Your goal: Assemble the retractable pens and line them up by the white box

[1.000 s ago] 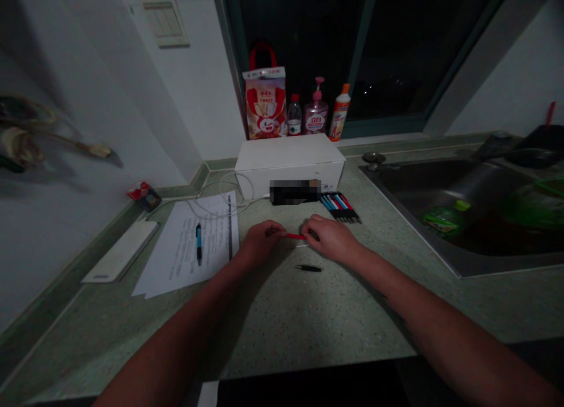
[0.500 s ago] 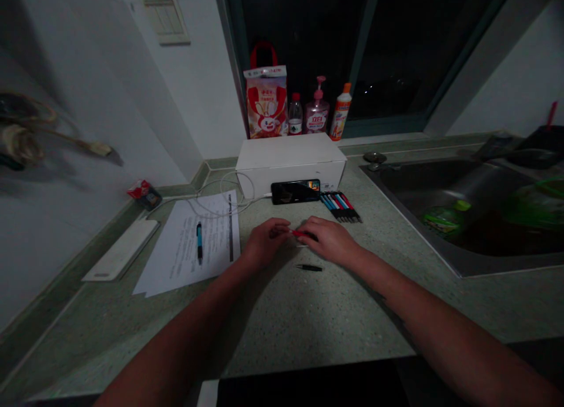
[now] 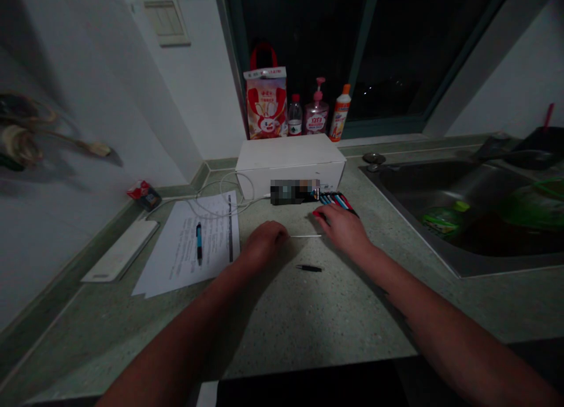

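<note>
My left hand (image 3: 267,239) is closed, its fingertips at one end of a thin white pen refill (image 3: 305,236) that points right. My right hand (image 3: 344,228) pinches a red pen barrel (image 3: 316,214), most of it hidden by the fingers. Just past that hand lies a row of blue, white and red pens (image 3: 337,200), partly covered by it. Nearer to me on the counter rests a short black pen part with a pointed tip (image 3: 309,268), apart from both hands.
A blue and black pen (image 3: 199,244) lies on printed sheets (image 3: 176,260) at left, beside a white power bank (image 3: 121,249). A phone (image 3: 291,192) with a white cable leans on a white box (image 3: 291,153). The sink (image 3: 440,260) is at right; bottles stand behind the box.
My hands have moved apart. The right one went right and away from me with the red barrel, and the white refill now shows between them. The black part has stayed put.
</note>
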A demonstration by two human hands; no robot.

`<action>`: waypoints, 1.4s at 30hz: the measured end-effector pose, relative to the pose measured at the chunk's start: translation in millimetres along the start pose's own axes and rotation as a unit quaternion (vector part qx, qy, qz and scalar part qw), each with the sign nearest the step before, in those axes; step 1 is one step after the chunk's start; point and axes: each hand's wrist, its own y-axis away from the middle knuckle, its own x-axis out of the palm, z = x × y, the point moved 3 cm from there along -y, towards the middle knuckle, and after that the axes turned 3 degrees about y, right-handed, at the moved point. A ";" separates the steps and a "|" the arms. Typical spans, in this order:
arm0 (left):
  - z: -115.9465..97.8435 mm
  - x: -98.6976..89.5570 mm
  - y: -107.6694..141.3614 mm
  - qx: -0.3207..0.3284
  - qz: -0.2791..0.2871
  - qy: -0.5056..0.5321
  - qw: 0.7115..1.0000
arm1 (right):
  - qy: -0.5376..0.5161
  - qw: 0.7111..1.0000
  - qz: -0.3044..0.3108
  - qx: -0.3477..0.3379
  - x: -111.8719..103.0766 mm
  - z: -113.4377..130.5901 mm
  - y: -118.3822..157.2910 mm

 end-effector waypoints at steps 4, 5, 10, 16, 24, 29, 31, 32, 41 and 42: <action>2.1 -10.5 1.1 0.045 -0.088 0.022 0.995 | 0.034 0.999 0.009 0.007 -4.4 -4.5 -1.6; 1.9 -11.9 1.3 0.066 -0.104 0.024 0.992 | 0.037 0.999 0.008 0.005 -5.2 -4.2 -1.7; 3.8 -12.7 1.0 0.100 -0.146 0.007 0.984 | 0.039 0.999 -0.002 -0.016 -5.5 -0.2 -0.5; 2.1 -8.6 1.6 0.104 -0.127 -0.025 0.986 | 0.027 0.998 0.013 -0.063 -2.8 10.1 2.5; -0.9 -8.9 5.3 0.131 -0.181 0.012 0.975 | 0.004 0.995 0.008 -0.102 -1.8 16.3 4.9; 6.6 -17.5 4.7 0.097 -0.245 0.019 0.964 | 0.022 0.997 -0.001 -0.068 -4.2 7.8 3.2; 7.2 -18.3 4.5 0.096 -0.246 0.016 0.964 | 0.019 0.997 -0.004 -0.074 -3.6 8.5 3.5; 7.0 -18.2 4.4 0.095 -0.243 0.016 0.965 | 0.017 0.997 -0.006 -0.078 -3.1 9.1 3.7; 6.4 -16.5 4.2 0.087 -0.227 0.011 0.970 | 0.012 0.996 0.001 -0.083 -1.9 12.1 4.2; 6.5 -16.4 4.1 0.086 -0.226 0.011 0.970 | 0.011 0.996 0.005 -0.085 -2.1 13.1 4.4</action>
